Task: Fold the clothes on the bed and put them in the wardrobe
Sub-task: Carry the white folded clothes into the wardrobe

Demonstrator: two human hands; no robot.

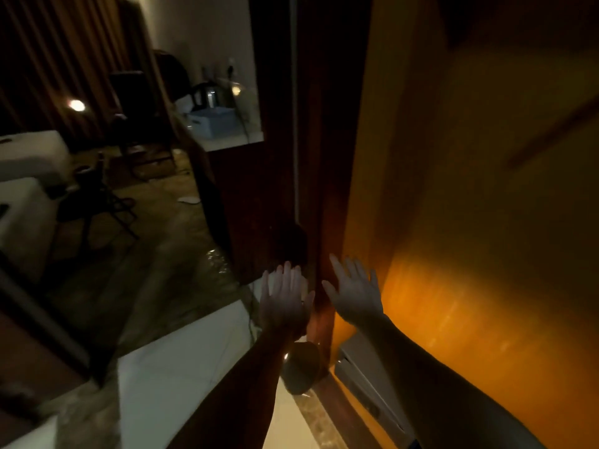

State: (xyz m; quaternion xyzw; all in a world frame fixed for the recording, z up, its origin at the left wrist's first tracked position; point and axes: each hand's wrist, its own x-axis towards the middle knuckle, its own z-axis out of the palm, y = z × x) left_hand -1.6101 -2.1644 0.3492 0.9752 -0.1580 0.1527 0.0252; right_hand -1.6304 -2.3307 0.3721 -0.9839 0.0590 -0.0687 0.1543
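Both hands were empty with fingers spread wide: left hand (285, 299) raised flat in front of a dark wooden panel (275, 189), right hand (355, 293) raised just beside it, toward the orange-lit wardrobe door (453, 222). Whether either palm actually touched the wood could not be told; the frame was dim and motion-blurred. A vertical wooden edge (319, 254) stood between the two hands. No clothes in either hand. The bed (29, 176) sat at the far left edge, white, well apart from the hands; anything lying on it was too dark to make out.

Containers: a white box (212, 121) sat on the counter (233, 140) near its front edge, contents not visible. A kettle (209, 94) stood behind the box, toward the counter's back by the wall. A dark chair (136, 105) stood left of the counter, with a folding stand (97, 202) near the bed's corner. Pale tiled floor (194, 361) lay under the forearms.
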